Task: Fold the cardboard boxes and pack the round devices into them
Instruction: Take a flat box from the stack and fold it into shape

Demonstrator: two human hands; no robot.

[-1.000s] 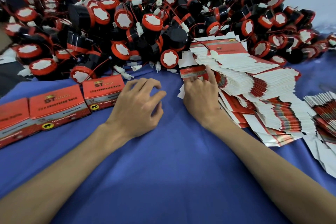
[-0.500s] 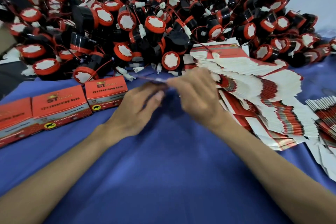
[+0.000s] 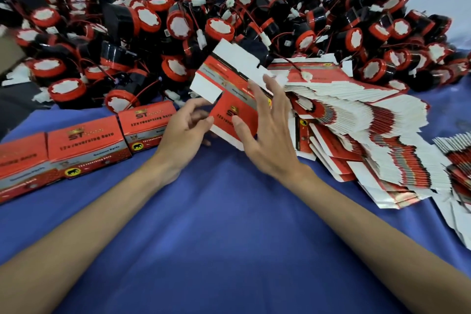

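Step in hand, as we read it: opening one flat carton (image 3: 226,76) into a tube. It's held up off the blue cloth (image 3: 229,237), tilted, in front of the pile of round devices (image 3: 178,25) and just left of the stack of flat cartons (image 3: 356,122).

Grip: left hand (image 3: 183,130) pinches the carton's lower-left edge between thumb and curled fingers. Right hand (image 3: 267,135) isn't clenched; its fingers are straight and splayed against the carton, thumb on the red panel.

To do it well:
- squeeze the two opposite creases toward each other so it pops square (don't push on the panel faces, they'll dent)
- keep the left pinch on an edge, clear of the white flaps
- close one end only: side flaps first, then the tuck flap
- leave the other end open for the device

Three folded boxes (image 3: 86,145) sit at left. We'd add this one to that row.
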